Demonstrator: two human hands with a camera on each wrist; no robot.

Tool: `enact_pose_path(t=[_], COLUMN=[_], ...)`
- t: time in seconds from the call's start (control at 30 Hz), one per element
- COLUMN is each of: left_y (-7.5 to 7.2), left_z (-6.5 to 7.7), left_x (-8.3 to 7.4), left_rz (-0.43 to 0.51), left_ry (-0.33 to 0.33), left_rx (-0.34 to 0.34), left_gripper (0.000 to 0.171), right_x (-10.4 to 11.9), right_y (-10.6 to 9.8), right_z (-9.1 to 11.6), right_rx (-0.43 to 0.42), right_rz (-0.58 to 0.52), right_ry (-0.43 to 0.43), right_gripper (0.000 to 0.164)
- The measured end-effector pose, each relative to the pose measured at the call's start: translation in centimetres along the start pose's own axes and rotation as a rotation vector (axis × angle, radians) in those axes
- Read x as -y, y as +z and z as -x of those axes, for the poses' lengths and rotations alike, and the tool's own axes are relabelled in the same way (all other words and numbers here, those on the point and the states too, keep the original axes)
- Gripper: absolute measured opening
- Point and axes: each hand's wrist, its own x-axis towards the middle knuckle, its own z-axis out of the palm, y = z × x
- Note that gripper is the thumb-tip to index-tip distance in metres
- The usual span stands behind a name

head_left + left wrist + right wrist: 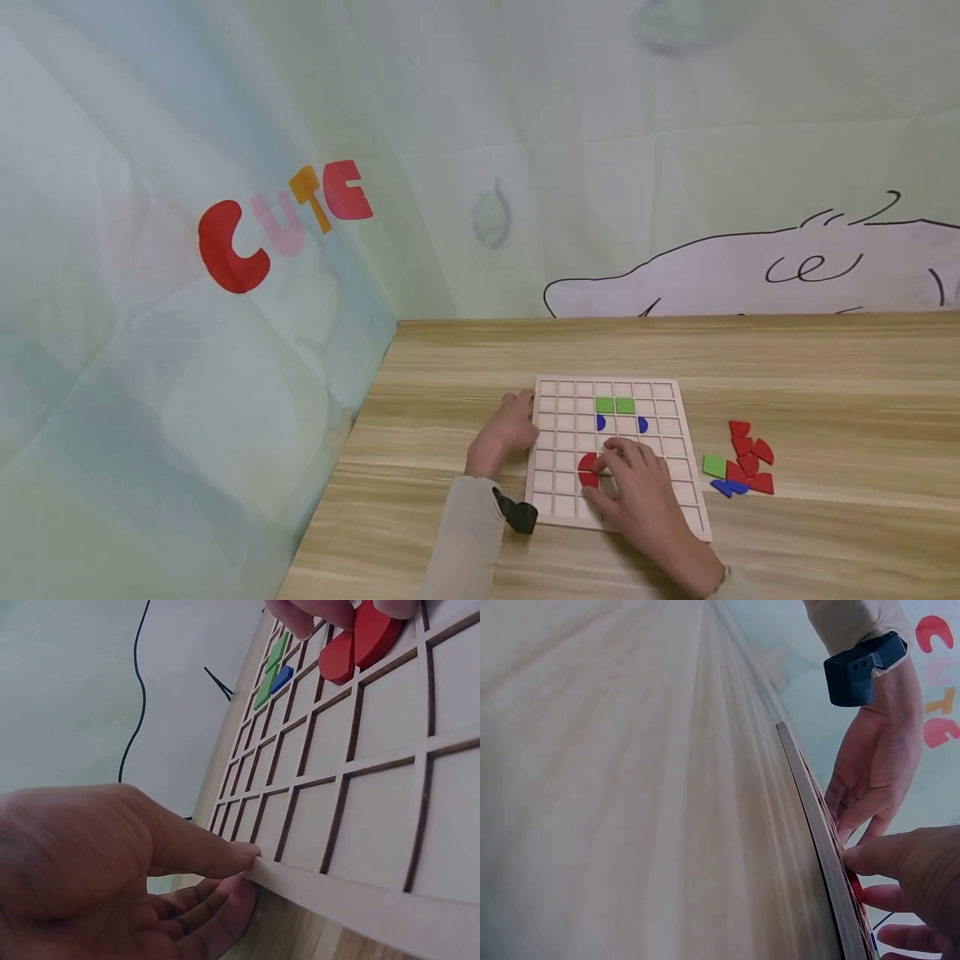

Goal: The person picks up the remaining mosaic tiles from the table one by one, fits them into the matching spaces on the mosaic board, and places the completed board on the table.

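Note:
A pale wooden grid board (557,482) lies on the table. My left hand (510,435) grips its left edge; in the left wrist view the thumb (225,853) presses on the rim and the other fingers curl against the side. Over the lower middle of the grid, my right hand (641,492) pinches a red quarter-circle piece (381,634) between thumb and finger. Another red piece (587,461) sits right beside it, in the cell above. Higher up are two green squares (604,405) side by side and two blue half-circles (642,425), one cell apart.
To the right of the board lies a loose pile of several red quarter-circle pieces (762,483), with a green square (714,466) and blue pieces (721,487). A printed cloth (450,150) hangs behind and left of the wooden table (465,354). A black wrist device (516,511) is on the left wrist.

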Motion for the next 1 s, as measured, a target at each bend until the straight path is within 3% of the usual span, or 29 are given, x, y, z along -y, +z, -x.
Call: enact_pose_path(t=[0.37,1.0], left_y=[0.02,0.05], left_z=[0.06,0.14], left_x=[-0.03,-0.06], left_rz=[-0.009,-0.013], left_ry=[0.005,-0.013], left_rx=[-0.002,-0.008], left_gripper=[0.061,0.061], right_x=[-0.11,0.06], right_y=[0.09,0.09], right_z=[0.16,0.1], right_rx=[-0.036,-0.009], right_rz=[0.019,0.025], right_ry=[-0.023,0.007], right_gripper=[0.027,0.024])
